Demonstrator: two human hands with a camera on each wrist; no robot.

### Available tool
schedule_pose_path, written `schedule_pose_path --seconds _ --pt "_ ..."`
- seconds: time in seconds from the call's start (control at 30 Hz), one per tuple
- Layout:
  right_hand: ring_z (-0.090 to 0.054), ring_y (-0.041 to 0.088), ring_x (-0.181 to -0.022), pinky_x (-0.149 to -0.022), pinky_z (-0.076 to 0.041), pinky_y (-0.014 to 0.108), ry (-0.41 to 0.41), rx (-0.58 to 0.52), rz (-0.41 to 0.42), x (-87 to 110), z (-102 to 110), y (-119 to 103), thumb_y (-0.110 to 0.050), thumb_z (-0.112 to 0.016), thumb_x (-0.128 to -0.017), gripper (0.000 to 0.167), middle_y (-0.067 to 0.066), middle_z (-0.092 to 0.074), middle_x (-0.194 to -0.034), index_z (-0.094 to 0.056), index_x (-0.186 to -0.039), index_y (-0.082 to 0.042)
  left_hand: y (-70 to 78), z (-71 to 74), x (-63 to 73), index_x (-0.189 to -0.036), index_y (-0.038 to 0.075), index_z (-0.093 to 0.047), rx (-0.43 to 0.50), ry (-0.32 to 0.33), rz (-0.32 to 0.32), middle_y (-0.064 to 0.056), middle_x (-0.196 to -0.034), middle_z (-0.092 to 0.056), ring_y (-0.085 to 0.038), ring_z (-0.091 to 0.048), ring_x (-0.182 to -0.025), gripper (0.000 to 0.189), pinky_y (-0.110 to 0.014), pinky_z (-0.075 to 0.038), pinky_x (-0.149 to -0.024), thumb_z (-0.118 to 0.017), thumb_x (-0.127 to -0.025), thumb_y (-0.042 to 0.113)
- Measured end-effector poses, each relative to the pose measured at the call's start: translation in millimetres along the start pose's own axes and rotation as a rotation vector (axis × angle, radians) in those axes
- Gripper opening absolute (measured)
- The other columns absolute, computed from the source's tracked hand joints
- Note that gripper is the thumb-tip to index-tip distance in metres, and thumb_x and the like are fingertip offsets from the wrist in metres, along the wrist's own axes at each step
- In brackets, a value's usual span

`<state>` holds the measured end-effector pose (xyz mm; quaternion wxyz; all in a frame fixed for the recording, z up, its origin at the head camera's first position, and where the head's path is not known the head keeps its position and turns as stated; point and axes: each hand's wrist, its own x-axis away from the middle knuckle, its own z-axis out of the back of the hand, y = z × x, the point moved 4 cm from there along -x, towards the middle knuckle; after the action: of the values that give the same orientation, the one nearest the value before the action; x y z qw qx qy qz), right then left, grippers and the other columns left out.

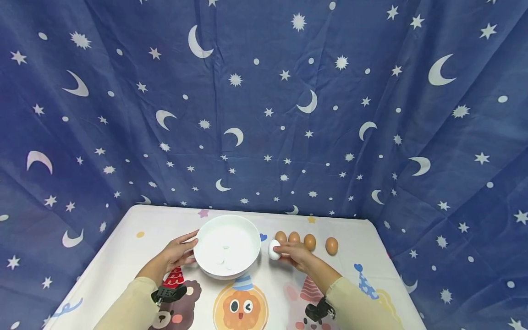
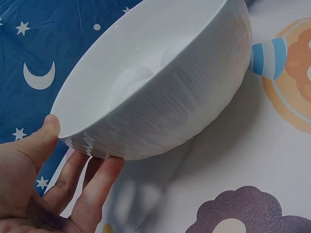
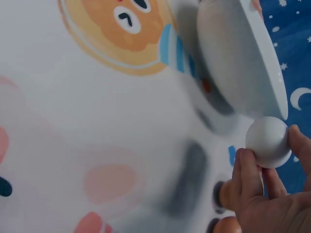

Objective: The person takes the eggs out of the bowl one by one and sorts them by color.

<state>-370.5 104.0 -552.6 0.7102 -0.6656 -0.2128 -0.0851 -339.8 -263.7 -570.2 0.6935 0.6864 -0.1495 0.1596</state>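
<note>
A white bowl [image 1: 226, 273] sits on the table, and my left hand [image 1: 178, 251] holds its left side. In the left wrist view, the thumb of the left hand [image 2: 63, 179] touches the rim while the fingers lie against the outer wall of the bowl [image 2: 180, 107]. White rounded shapes that look like eggs [image 2: 132, 80] lie inside it. Just right of the bowl, my right hand [image 1: 294, 253] pinches a white egg [image 1: 273, 250] between thumb and fingers. The right wrist view has this egg [image 3: 267, 142] close beside the bowl's rim, outside it.
Several brown eggs [image 1: 310, 242] stand in a row behind and right of my right hand, the rightmost egg [image 1: 332, 246] a little apart. A pale cloth with cartoon prints covers the table [image 1: 165, 220]. A blue curtain [image 1: 264, 114] with moons and stars hangs behind it.
</note>
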Motion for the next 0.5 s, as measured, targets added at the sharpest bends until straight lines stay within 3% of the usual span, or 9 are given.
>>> schedule_pose_path --seconds 0.27,0.5 --pt "-0.070 0.020 -0.083 -0.078 -0.063 0.032 0.078 0.055 -0.027 -5.8 12.6 18.1 -0.006 -0.077 -0.083 0.046 0.021 -0.069 -0.108 -0.061 -0.122 0.013 0.6 -0.7 0.6 -0.153 0.014 -0.036 -0.006 0.008 -0.001 -0.028 -0.149 -0.038 -0.026 -0.065 -0.111 0.057 -0.039 -0.061 -0.086 -0.056 -0.102 0.028" --pt "-0.072 0.018 -0.075 -0.074 -0.064 0.032 0.122 0.090 -0.013 -7.2 18.4 30.3 -0.003 -0.079 -0.080 0.039 0.019 -0.074 -0.095 -0.065 -0.113 0.014 1.9 -1.9 2.3 -0.153 0.014 -0.036 -0.016 0.017 -0.003 -0.028 -0.148 -0.040 -0.035 -0.060 -0.119 0.056 -0.040 -0.062 -0.086 -0.055 -0.102 0.027"
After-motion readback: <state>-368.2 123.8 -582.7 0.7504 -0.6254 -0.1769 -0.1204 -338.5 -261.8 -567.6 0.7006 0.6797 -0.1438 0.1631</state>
